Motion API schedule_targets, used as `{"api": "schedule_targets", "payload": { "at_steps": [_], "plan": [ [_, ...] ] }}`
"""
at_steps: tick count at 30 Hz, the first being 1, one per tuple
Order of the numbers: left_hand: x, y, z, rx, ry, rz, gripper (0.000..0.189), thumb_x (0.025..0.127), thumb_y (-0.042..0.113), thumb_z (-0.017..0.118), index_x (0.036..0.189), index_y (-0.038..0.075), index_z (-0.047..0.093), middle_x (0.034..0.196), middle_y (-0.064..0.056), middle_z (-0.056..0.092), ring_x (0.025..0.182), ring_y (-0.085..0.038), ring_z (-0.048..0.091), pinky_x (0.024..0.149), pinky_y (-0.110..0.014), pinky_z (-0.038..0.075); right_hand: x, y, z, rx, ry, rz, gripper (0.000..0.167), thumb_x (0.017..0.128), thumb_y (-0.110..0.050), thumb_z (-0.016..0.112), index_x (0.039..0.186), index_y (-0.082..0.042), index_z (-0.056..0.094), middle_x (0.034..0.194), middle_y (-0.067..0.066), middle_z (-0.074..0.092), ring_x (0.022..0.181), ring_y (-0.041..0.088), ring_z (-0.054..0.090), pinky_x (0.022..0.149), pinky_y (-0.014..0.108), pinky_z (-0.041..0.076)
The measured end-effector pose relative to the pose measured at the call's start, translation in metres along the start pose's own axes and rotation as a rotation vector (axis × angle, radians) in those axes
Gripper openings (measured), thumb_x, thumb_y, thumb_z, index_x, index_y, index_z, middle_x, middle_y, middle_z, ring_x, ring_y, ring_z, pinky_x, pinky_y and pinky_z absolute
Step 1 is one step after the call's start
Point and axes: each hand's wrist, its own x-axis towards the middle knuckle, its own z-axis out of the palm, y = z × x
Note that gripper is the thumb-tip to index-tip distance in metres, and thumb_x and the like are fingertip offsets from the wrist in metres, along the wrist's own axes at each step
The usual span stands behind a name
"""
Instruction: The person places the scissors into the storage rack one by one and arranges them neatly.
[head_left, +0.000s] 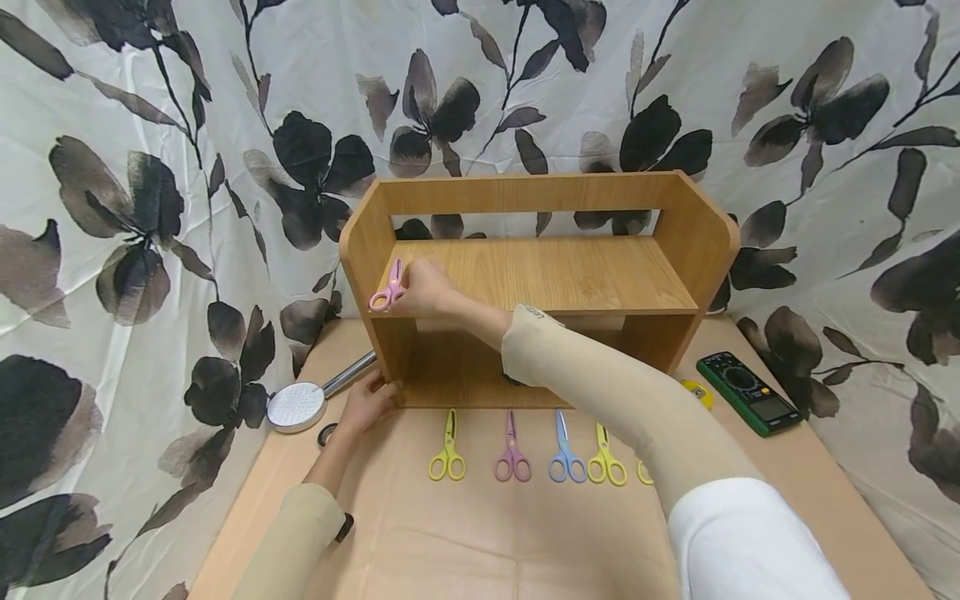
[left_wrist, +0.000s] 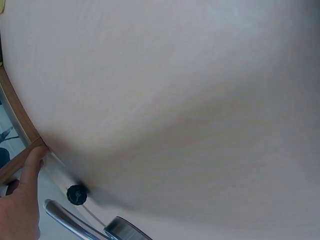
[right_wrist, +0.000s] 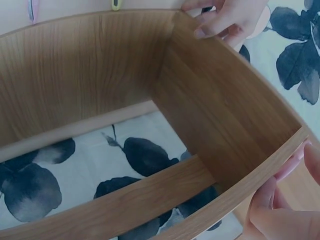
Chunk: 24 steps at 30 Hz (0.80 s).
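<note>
A two-tier wooden desk shelf (head_left: 540, 275) stands on the table. At the left end of its upper board, my right hand (head_left: 427, 287) pinches pink scissors (head_left: 387, 292), handle loops toward me. In the right wrist view, a pink bit of them (right_wrist: 291, 164) shows by the fingers, the rest hidden behind the board's edge. My left hand (head_left: 369, 402) grips the lower front corner of the left side panel, fingertips (right_wrist: 201, 33) reaching over its edge. In front of the shelf lie yellow scissors (head_left: 447, 450), purple scissors (head_left: 512, 450), blue scissors (head_left: 566, 450) and more yellow scissors (head_left: 606, 458).
Left of the shelf is a round white-faced object with a metal handle (head_left: 296, 407), beside a small black ring (head_left: 326, 433). To the right lie a green-cased multimeter (head_left: 750, 393) and a yellow item (head_left: 699, 393) partly behind my right sleeve. A floral curtain (head_left: 525, 100) hangs behind.
</note>
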Motion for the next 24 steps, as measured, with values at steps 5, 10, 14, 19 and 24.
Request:
{"api": "schedule_targets", "payload": {
  "at_steps": [5,10,14,19,24],
  "plan": [
    [-0.002,0.003,0.002,-0.009,0.011,-0.022,0.054,0.104,0.018,0.062,0.155,0.008,0.048,0.151,-0.026,0.054,0.117,-0.035,0.066,0.099,-0.053,0.059,-0.010,0.002,0.000,0.054,0.024,-0.053,0.026,0.087,-0.014,0.080,0.080,0.000,0.059,0.062,-0.004,0.037,0.057,0.010,0.034,0.049,0.021,0.025],
    [0.001,0.004,0.003,-0.061,0.002,-0.054,0.057,0.104,0.017,0.061,0.158,0.010,0.044,0.153,-0.027,0.051,0.119,-0.035,0.064,0.103,-0.056,0.056,-0.030,0.007,0.002,0.148,0.071,-0.073,0.053,0.087,-0.017,0.081,0.129,0.009,0.060,0.106,0.014,0.064,0.090,0.018,0.058,0.074,0.023,0.050],
    [0.001,0.003,0.003,-0.076,-0.011,-0.053,0.058,0.105,0.016,0.060,0.159,0.010,0.042,0.154,-0.028,0.050,0.121,-0.038,0.063,0.105,-0.057,0.054,-0.054,0.015,0.006,0.258,0.103,-0.063,0.069,0.089,-0.018,0.082,0.145,0.006,0.051,0.141,0.020,0.056,0.129,0.030,0.057,0.108,0.039,0.051],
    [0.000,0.004,0.003,-0.047,-0.004,-0.030,0.056,0.104,0.018,0.060,0.158,0.010,0.044,0.150,-0.028,0.054,0.121,-0.039,0.065,0.102,-0.053,0.057,-0.088,0.037,0.021,0.366,0.163,-0.075,0.064,0.086,-0.017,0.084,0.141,0.001,0.057,0.136,0.015,0.060,0.126,0.030,0.060,0.111,0.039,0.051],
    [0.002,-0.001,0.001,0.002,0.030,-0.011,0.055,0.102,0.019,0.063,0.154,0.008,0.048,0.142,-0.031,0.060,0.106,-0.034,0.071,0.089,-0.046,0.063,-0.114,0.071,0.051,0.523,0.175,-0.053,0.062,0.084,-0.013,0.085,0.138,-0.001,0.058,0.135,0.016,0.061,0.128,0.032,0.061,0.114,0.037,0.051]
  ]
}}
